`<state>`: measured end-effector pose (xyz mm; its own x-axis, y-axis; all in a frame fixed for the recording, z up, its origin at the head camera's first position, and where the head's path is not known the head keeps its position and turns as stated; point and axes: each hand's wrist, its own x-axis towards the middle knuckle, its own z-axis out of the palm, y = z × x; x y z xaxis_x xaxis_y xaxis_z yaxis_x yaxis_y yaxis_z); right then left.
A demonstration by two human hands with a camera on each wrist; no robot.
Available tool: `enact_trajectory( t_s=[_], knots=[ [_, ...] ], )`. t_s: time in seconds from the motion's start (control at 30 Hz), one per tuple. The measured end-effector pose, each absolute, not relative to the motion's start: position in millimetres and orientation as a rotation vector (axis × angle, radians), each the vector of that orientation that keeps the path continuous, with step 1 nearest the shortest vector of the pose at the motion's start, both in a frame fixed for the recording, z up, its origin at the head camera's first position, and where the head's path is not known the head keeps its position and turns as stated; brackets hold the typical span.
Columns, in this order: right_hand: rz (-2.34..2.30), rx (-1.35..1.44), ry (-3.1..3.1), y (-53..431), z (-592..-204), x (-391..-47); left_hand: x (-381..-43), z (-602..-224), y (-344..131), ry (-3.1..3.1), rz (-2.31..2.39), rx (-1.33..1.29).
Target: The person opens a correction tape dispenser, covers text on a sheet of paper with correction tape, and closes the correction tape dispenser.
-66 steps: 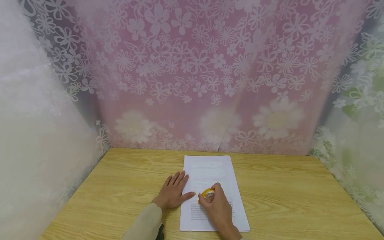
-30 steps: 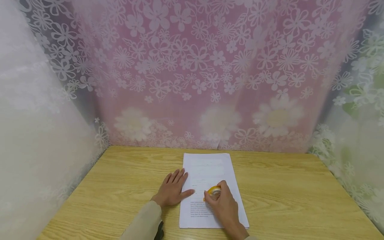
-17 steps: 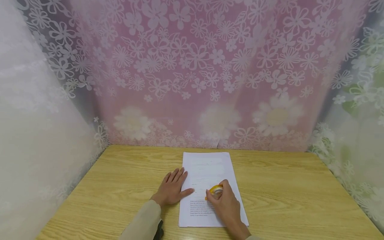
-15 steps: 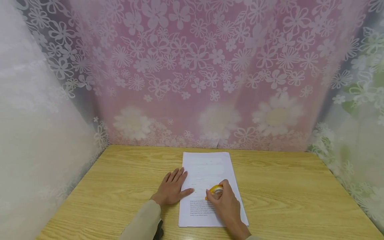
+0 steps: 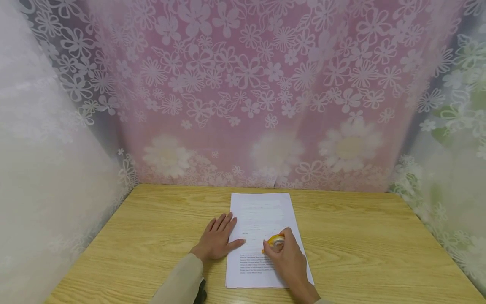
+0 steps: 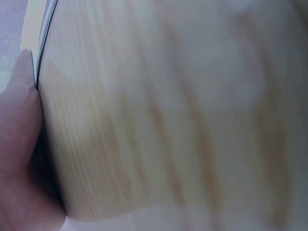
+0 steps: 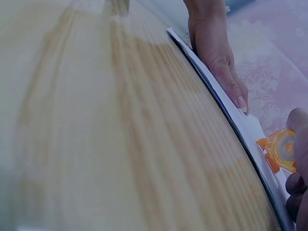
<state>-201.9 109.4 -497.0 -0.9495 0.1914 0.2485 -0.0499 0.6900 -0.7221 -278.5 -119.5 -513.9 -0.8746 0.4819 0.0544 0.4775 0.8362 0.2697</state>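
A stack of white paper (image 5: pixel 260 209) lies on the wooden table. Rows of dark print fill the lower part of its top sheet; the upper part carries whitish strips with small marks between them. My left hand (image 5: pixel 215 240) rests flat at the stack's left edge, fingers spread and thumb over the sheet. Between thumb and fingers my right hand (image 5: pixel 289 261) pinches an orange, see-through correction tape dispenser (image 5: pixel 272 240). Its tip sits at the sheet just above the print. In the right wrist view, the dispenser's orange tip (image 7: pixel 271 162) points toward the paper.
The light wooden table (image 5: pixel 364 240) extends to both sides of the stack. A pink flowered curtain (image 5: pixel 228 105) hangs along the back edge, with pale sheets (image 5: pixel 49 177) at left and right.
The right hand has slid rightward across the sheet with the correction tape dispenser, just above the printed lines. The left hand has stayed in place on the paper's edge.
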Motion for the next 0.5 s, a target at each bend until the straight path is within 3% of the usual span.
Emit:
enact_trajectory(
  t_s=[0.5],
  knots=[
    [1.139,-0.123,-2.595,115.4,-497.7,-200.9,-275.7,-509.8,-118.7,2.980,0.451,0.777]
  ],
)
